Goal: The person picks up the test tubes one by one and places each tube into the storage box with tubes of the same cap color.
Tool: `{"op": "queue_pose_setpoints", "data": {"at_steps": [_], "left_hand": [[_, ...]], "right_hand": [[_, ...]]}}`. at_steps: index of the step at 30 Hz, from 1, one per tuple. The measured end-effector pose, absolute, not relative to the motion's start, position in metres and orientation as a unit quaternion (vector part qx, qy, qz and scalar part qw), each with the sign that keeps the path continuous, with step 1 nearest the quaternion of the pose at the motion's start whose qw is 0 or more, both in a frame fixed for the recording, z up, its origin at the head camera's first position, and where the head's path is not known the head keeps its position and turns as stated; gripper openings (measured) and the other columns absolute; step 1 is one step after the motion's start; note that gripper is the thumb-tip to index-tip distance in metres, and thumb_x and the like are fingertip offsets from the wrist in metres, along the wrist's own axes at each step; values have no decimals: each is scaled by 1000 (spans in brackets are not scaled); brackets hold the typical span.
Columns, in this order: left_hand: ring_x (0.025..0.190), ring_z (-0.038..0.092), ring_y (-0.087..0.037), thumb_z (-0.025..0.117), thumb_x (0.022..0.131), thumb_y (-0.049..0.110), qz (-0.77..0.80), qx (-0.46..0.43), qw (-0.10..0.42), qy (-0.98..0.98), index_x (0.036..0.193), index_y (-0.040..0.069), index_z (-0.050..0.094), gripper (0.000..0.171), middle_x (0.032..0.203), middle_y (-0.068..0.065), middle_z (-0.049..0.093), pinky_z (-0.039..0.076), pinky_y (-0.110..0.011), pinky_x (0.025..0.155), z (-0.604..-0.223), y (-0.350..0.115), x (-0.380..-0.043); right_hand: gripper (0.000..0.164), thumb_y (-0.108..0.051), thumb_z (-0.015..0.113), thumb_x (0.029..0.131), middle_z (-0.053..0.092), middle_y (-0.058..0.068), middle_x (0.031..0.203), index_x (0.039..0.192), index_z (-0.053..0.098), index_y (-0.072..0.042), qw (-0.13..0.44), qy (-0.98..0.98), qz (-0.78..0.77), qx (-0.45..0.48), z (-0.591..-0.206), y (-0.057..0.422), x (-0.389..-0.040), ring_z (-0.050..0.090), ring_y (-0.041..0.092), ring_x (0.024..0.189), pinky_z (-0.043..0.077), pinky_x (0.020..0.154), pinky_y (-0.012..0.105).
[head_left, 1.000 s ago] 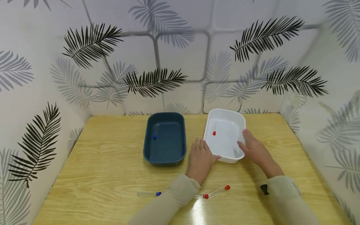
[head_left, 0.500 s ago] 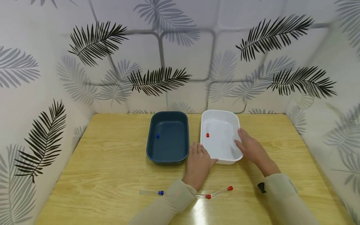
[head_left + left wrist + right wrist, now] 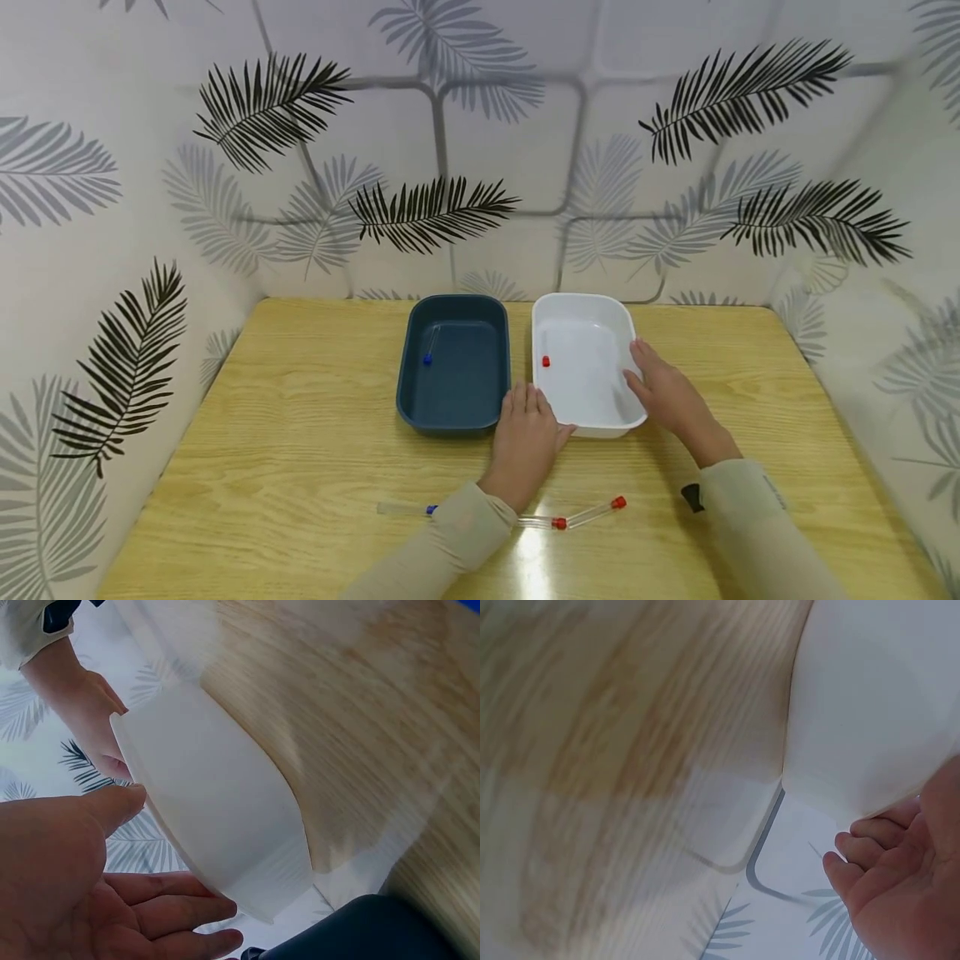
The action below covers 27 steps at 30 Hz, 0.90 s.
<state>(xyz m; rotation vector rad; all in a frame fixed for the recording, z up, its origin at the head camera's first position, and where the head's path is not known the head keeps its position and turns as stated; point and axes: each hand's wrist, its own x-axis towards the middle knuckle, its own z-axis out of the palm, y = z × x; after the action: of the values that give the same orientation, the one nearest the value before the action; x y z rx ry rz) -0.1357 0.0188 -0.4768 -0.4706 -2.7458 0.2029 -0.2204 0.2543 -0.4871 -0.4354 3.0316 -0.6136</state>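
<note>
Behind the left hand (image 3: 522, 446), the left sleeve (image 3: 474, 521) hid some of the blue-capped tube (image 3: 402, 507) and the ends of the red-capped glass (image 3: 536, 522); tube count there unclear. That hand covered a near corner of the dark tray (image 3: 453, 383). Between the hands, in the white tray (image 3: 588, 375), glass beyond the red cap (image 3: 546, 362) was too faint to trace. Black item (image 3: 692, 497) behind the right hand (image 3: 675, 408): partly under the right sleeve (image 3: 750, 517), unidentifiable. Right wrist view cropped the right hand; table (image 3: 592, 690) beside it was blurred.
</note>
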Motion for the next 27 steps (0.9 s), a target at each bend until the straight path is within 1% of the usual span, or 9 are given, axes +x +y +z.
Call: {"op": "queue_pose_setpoints", "data": {"at_steps": [7, 11, 17, 27], "left_hand": [[118, 52, -27, 45, 89, 61, 67, -171, 163, -969, 114, 0, 65, 69, 118, -13, 62, 40, -36, 98, -477, 13, -135], [117, 53, -25, 45, 89, 59, 62, -180, 176, -966, 114, 0, 65, 67, 116, -12, 63, 41, -36, 98, -478, 11, -135], [116, 53, -25, 46, 90, 58, 52, -191, 180, -964, 113, 0, 66, 65, 115, -12, 63, 42, -36, 96, -478, 8, -136], [110, 57, -23, 48, 89, 58, 56, -206, 211, -954, 110, 0, 67, 64, 111, -10, 65, 44, -35, 94, -481, 2, -142]], "right_hand": [[61, -30, 45, 98, 17, 18, 151, 146, 20, -1, 26, 969, -209, -130, -489, 250, -216, 20, 37, 136, 21, 106, 53], [60, -27, 46, 98, 19, 19, 150, 146, 21, 0, 15, 970, -208, -127, -488, 250, -215, 21, 38, 135, 21, 106, 53], [60, -27, 46, 98, 20, 21, 150, 145, 23, 2, 7, 970, -203, -135, -491, 249, -217, 22, 38, 135, 22, 106, 53], [58, -27, 43, 99, 20, 22, 149, 145, 21, 1, -1, 968, -212, -134, -493, 246, -221, 21, 39, 135, 22, 106, 53]]}}
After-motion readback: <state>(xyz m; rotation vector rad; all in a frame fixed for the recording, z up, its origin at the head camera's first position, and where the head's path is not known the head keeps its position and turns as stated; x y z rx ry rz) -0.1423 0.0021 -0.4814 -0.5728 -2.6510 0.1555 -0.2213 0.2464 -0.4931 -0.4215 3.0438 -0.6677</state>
